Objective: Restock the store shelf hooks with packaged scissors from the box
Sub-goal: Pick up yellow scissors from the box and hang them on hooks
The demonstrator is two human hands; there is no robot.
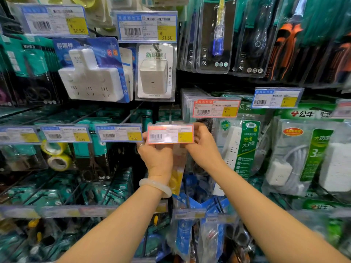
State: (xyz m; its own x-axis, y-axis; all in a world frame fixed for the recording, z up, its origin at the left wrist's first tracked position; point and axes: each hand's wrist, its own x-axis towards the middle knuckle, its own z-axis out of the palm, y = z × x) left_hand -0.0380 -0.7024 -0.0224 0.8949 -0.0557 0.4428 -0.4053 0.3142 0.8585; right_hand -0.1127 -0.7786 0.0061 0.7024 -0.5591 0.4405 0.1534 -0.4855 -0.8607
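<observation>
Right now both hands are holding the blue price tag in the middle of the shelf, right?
Not quite. Both hands do hold a price tag in the middle of the shelf, but the price tag has a red border, not blue. The head view shows the left hand at its left end and the right hand at its right end; the blue-edged tags hang to the left.

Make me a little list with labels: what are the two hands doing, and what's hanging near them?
left hand: holds the left end of the red price tag
right hand: holds the tag's right end
bracelet: pale, on the left wrist
left of the tag: packaged scissors, tape rolls
right of the tag: power strip in a bag
above: white socket adapters
</observation>
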